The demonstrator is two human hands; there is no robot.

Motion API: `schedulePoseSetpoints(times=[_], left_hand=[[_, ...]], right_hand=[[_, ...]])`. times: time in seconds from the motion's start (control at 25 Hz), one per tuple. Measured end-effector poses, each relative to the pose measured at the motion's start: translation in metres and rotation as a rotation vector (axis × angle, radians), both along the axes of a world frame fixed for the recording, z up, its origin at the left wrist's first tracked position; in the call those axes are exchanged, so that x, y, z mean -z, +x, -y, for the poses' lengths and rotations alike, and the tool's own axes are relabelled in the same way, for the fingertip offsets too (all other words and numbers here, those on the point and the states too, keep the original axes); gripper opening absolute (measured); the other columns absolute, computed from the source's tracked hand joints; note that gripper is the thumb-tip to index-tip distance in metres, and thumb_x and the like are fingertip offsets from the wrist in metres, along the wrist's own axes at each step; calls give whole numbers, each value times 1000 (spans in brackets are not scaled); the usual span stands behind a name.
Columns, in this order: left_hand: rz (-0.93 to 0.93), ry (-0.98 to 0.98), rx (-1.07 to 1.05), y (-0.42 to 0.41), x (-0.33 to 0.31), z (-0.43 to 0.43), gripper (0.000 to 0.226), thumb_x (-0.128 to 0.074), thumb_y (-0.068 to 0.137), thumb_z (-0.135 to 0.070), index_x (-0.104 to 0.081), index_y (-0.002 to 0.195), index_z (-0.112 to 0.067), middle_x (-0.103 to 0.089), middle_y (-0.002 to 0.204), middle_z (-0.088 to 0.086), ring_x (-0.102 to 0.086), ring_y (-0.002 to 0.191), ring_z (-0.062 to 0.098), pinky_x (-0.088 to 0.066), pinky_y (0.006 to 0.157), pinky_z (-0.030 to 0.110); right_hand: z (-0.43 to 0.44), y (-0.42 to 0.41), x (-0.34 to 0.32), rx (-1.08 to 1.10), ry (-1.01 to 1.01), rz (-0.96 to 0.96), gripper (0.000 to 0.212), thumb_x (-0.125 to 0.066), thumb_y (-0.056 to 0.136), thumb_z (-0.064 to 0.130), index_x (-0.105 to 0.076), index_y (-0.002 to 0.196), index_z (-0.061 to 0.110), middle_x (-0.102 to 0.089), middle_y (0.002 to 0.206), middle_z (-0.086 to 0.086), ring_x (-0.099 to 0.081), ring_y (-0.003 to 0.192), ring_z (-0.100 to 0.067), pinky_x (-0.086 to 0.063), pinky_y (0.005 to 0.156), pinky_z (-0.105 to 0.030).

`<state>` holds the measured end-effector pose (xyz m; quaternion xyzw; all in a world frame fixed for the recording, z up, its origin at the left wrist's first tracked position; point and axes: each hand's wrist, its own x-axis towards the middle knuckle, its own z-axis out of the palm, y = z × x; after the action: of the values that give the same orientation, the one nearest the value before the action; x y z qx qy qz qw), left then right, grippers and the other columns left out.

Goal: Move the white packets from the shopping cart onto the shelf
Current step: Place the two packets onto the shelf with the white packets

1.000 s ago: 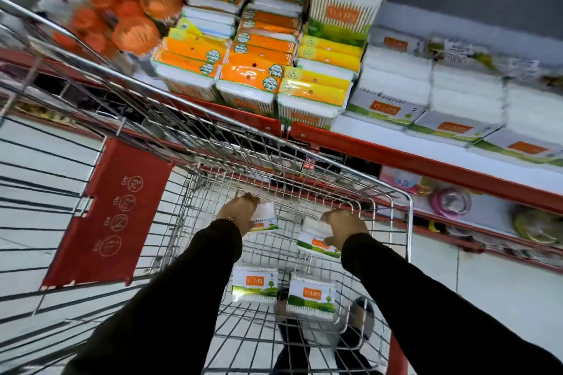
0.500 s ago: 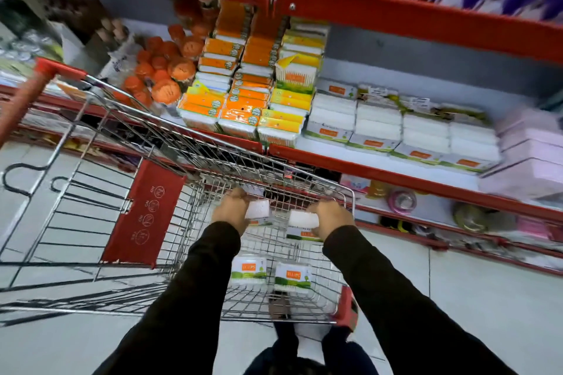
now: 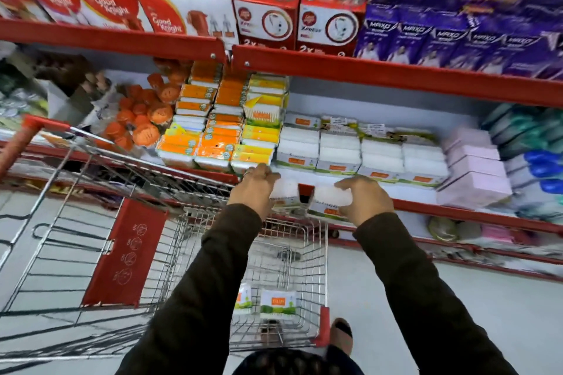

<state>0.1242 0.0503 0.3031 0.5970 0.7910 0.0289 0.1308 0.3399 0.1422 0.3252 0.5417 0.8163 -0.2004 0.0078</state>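
My left hand (image 3: 254,189) grips a white packet (image 3: 285,195) and my right hand (image 3: 365,198) grips another white packet (image 3: 330,201). Both packets hang side by side just above the far rim of the wire shopping cart (image 3: 326,253), close to the red front edge of the middle shelf (image 3: 457,213). Two more white packets with green and orange labels (image 3: 277,303) lie on the cart floor, one partly hidden by my left sleeve. Rows of matching white packets (image 3: 359,151) sit stacked on that shelf right behind my hands.
Orange and yellow packs (image 3: 213,131) fill the shelf left of the white rows; pink boxes (image 3: 475,167) stand to the right. Red and purple cartons (image 3: 304,15) line the shelf above. The cart's red flap (image 3: 125,253) is at my left. My foot (image 3: 341,335) is beside the cart.
Both hands have risen out of the cart, each carrying a packet, up to the shelf edge. The view has tilted upward, showing the upper shelf.
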Motion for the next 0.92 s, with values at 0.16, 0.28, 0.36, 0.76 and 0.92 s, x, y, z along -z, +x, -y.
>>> schedulePoseSetpoints(times=[0.16,0.28,0.36,0.76,0.92], left_hand=[[-28,49,51,9,-10,-58,60,-68,88,-8,-46,143,-17,-39,141,7,-44,130,27,-55,96,39],[-84,33,91,14,-6,-87,58,-64,90,-4,-45,144,-16,-38,142,7,-41,131,27,-54,93,36],[-110,5,107,15,1,-96,58,-63,90,-1,-45,143,-16,-39,141,8,-41,130,28,-54,91,35],[-3,-46,115,12,39,-96,63,-56,88,9,-47,144,-19,-42,145,8,-53,124,30,-57,91,41],[-25,-17,116,12,39,-86,61,-54,92,0,-41,149,-19,-34,152,6,-48,130,29,-56,93,38]], right_hand=[[-45,-4,-2,32,89,11,50,-74,78,4,-67,122,28,-68,122,-4,-62,115,-26,-53,95,-35],[-70,-10,7,23,111,25,53,-72,79,2,-64,125,27,-65,126,-2,-59,119,-25,-53,95,-36],[-77,-15,15,-3,118,53,55,-71,78,0,-63,126,26,-65,125,-2,-57,119,-25,-54,94,-37],[-70,-18,47,-75,129,120,53,-67,82,-3,-61,129,21,-57,128,-6,-53,120,-27,-56,90,-38],[-65,-14,45,-82,117,82,54,-68,85,7,-53,136,19,-57,133,-7,-51,126,-27,-52,97,-38]])
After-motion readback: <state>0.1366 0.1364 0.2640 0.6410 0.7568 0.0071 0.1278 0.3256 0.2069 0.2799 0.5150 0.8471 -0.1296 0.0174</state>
